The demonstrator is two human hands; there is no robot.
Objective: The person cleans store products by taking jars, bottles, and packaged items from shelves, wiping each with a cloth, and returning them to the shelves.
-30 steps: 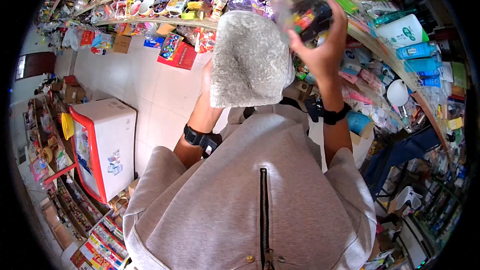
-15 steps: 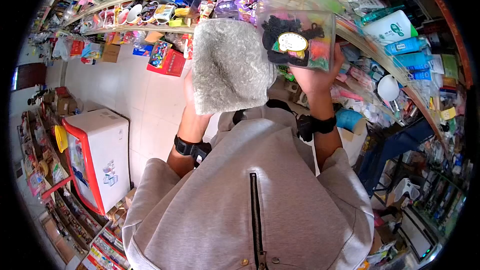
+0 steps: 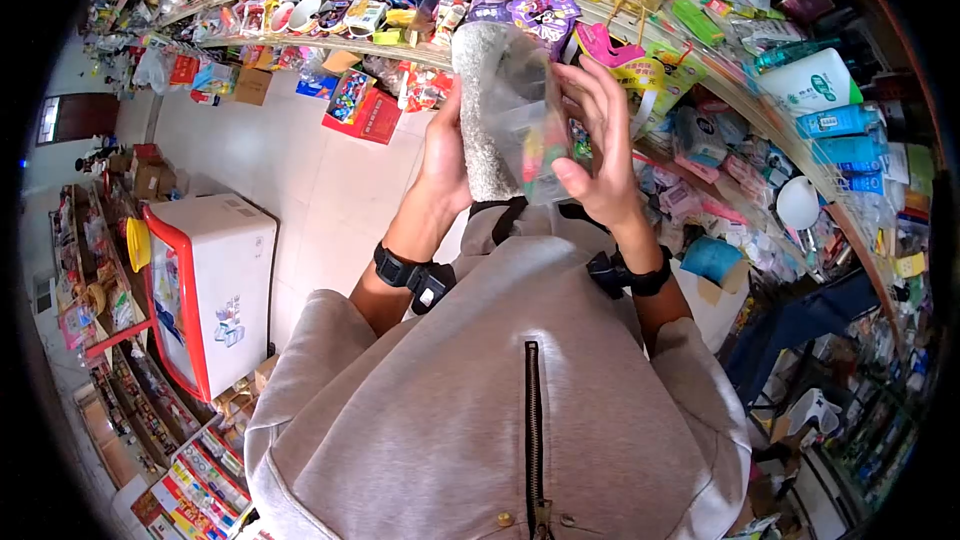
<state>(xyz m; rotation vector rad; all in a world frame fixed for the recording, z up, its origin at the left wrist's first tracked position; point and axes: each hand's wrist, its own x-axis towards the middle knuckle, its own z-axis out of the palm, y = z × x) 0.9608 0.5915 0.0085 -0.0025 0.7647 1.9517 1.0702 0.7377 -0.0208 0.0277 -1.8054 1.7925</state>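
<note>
A grey, fuzzy cloth (image 3: pixel 486 110) is held upright in my left hand (image 3: pixel 446 155), whose fingers are partly hidden behind it. Against the cloth's right side stands a clear plastic box (image 3: pixel 535 110), tilted, with dark and coloured small items blurred inside. My right hand (image 3: pixel 605 145) is at the box's right side, its fingers spread and the thumb near the lower edge. Whether its fingertips press on the box is hard to tell.
Shelves of packaged goods curve across the front and right, with a shelf edge (image 3: pixel 790 140) near my right arm. A red box of sweets (image 3: pixel 372 117) is beyond my left hand. A white and red freezer (image 3: pixel 235 285) stands at left.
The box has turned and moved left against the cloth, and its label no longer shows. The cloth has turned narrower to view. My right hand's fingers have spread beside the box.
</note>
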